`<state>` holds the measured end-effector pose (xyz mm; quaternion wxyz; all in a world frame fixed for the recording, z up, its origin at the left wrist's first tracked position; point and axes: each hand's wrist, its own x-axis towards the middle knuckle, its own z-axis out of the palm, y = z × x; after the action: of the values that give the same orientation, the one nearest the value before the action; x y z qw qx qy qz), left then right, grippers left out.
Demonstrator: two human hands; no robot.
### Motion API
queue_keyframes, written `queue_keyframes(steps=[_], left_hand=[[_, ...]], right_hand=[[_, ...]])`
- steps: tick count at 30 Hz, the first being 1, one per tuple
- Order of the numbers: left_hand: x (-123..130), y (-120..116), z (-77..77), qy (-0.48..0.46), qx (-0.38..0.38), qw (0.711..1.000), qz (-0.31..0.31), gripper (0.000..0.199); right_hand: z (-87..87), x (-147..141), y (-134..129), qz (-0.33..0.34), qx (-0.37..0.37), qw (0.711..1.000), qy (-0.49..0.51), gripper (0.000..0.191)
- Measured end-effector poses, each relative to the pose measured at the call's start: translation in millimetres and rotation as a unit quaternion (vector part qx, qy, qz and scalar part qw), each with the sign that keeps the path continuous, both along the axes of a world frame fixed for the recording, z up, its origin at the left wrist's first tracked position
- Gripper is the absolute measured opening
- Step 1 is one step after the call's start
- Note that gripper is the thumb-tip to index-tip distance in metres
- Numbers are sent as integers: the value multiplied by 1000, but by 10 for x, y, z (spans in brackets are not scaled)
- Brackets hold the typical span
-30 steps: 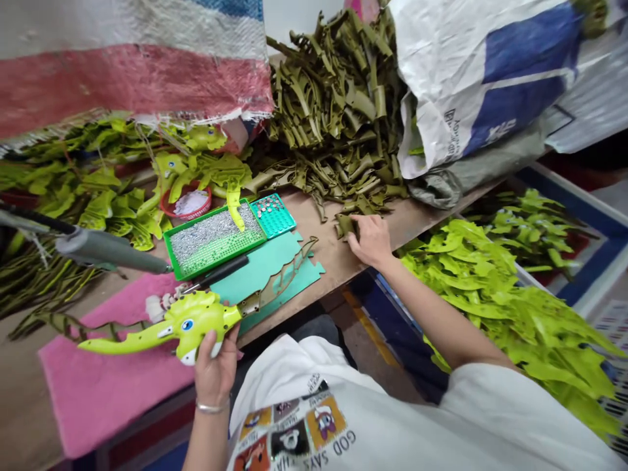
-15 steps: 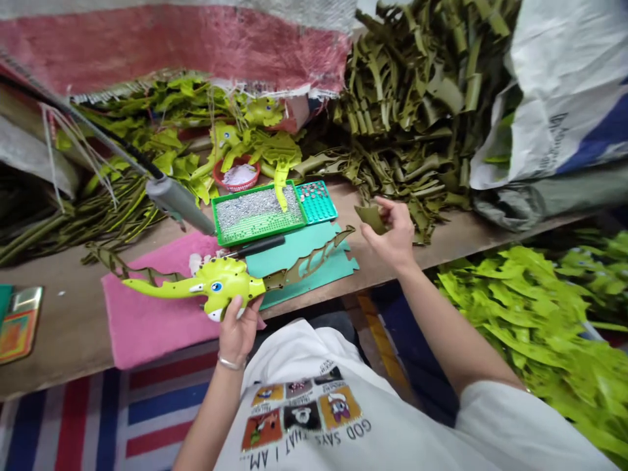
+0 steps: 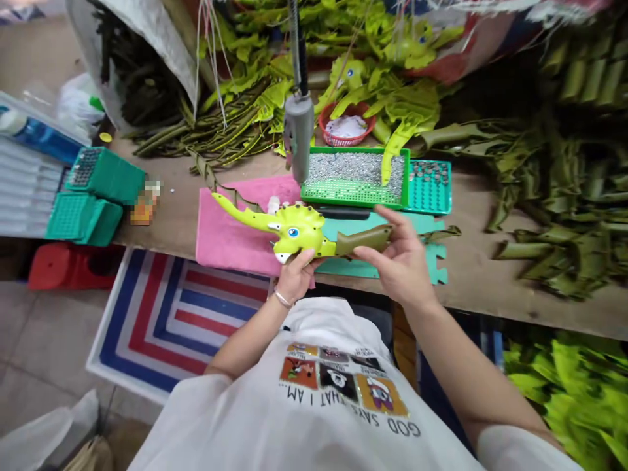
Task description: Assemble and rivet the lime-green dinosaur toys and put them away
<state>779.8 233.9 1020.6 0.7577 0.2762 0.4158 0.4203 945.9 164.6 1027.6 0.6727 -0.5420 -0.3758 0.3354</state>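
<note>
Lime-green triceratops figure (image 3: 294,230) held from below by the left hand (image 3: 297,278), its grip partly hidden; the right hand (image 3: 400,255) pinches the figure's olive strip (image 3: 363,241) between thumb and fingers, above a pink mat (image 3: 235,229).

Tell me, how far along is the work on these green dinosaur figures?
Done, it seems: lime-green dinosaur shapes with eyes lie heaped at the back. In hand: the left hand grips one dinosaur, and the right hand holds the olive strip at its end. Left, it seems: a heap of loose olive strips and a green tray of silver studs.
</note>
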Motion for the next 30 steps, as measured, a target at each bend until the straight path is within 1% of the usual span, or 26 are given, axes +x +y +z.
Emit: queue_keyframes(steps=[1,2,5,7,10,13,16,18,20,21,22,25,27,28,30], left_hand=[[0,-8,9,-3,-1,1000,-2,56],[-2,-14,15,-6,-2,1000,-5,56],[-13,-24,15,-11,-4,1000,-18,56],[-23,-23,9,-11,-1,1000,-27,55],[-35,-23,11,-11,9,999,-33,53],[-37,-32,32,-8,17,999,-40,50],[-26,-50,36,13,31,998,-47,47],[-24,-61,18,41,48,998,-24,42],[-42,-67,-14,66,55,996,21,40],[-60,-69,-32,72,56,995,38,42],[-84,-70,-50,74,57,995,45,45],[-165,-74,-81,75,73,994,26,52],[-201,-74,-73,79,85,993,8,51],[-209,-71,-61,78,88,993,9,51],[-211,-58,-30,71,90,993,25,52]], right_hand=[[-17,-81,20,12,-13,1000,-13,60],[-38,-142,30,11,-27,999,-35,55],[-86,-212,15,-45,-53,986,-150,42],[-83,-195,-14,-61,-46,971,-226,34],[-44,-140,-39,-25,-28,953,-301,26],[-31,-120,-27,7,-26,938,-346,23],[-57,-172,-6,4,-26,935,-353,24],[-67,-216,2,-10,-27,932,-363,21],[-49,-226,7,-12,-35,921,-388,20],[-26,-208,12,4,-42,916,-399,21],[7,-174,18,36,-52,913,-402,24],[150,-15,51,188,-110,910,-352,39],[247,74,86,268,-151,904,-297,39],[285,98,109,291,-163,902,-275,36],[323,99,172,310,-163,904,-247,32]])
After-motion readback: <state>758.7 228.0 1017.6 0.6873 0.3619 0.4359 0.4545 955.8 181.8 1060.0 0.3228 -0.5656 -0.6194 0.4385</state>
